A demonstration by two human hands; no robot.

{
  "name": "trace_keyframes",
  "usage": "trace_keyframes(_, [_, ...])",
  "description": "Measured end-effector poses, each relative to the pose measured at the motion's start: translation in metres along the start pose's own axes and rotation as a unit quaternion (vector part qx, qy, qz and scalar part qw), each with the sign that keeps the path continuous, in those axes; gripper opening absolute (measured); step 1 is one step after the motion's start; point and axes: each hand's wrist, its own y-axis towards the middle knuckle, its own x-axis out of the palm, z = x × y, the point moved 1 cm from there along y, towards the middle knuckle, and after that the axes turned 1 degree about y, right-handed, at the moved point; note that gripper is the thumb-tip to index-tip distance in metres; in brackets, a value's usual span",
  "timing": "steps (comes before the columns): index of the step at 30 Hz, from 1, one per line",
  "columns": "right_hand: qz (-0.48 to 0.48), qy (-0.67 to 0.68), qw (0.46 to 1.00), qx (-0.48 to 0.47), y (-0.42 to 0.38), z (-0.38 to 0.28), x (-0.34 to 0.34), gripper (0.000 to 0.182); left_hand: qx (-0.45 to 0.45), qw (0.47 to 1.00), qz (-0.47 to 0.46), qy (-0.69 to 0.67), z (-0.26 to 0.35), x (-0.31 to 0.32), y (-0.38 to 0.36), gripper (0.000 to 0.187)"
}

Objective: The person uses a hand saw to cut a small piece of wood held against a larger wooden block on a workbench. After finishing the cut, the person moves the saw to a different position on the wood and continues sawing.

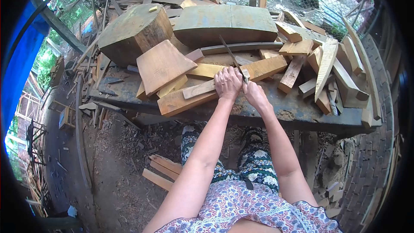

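Note:
A long wooden beam (267,68) lies slantwise across the workbench, and a shorter strip of wood (199,89) rests on top of it. My left hand (228,83) is closed over the strip's right end, pressing it against the beam. Right beside it, my right hand (256,96) is wrapped round the handle of a handsaw (230,52). Its dark, narrow blade points away from me, seen nearly edge-on, and crosses just past the left hand's knuckles. The lower part of the blade is hidden by the hands.
On the dark workbench (293,118) stand a large wood block (138,28), a wide block (224,21) and a tilted board (164,67). Cut offcuts (327,64) crowd the right side. More wood pieces (161,172) lie on the ground by my legs.

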Motion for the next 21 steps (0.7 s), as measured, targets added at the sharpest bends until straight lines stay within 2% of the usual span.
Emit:
trace_keyframes(2, [0.031,0.04,0.999,-0.008,-0.009,-0.004,0.0,0.038,0.004,1.0,0.008,-0.001,-0.001,0.0,0.001,0.023])
trace_keyframes(6, [0.045,0.026,0.999,0.014,-0.016,-0.005,-0.001,0.037,0.007,1.0,0.009,-0.005,0.0,0.001,0.0,0.024])
trace_keyframes(12, [-0.013,0.008,1.0,-0.002,-0.002,-0.007,-0.011,0.038,0.005,1.0,0.007,0.005,0.001,0.0,0.001,0.025])
trace_keyframes(17, [0.042,0.061,0.997,-0.003,-0.007,-0.001,0.004,0.039,0.009,1.0,0.011,-0.001,0.0,0.0,0.001,0.023])
trace_keyframes(21, [0.047,0.06,0.997,-0.001,-0.003,0.001,0.01,0.039,0.013,1.0,0.016,0.006,-0.001,0.002,0.001,0.022])
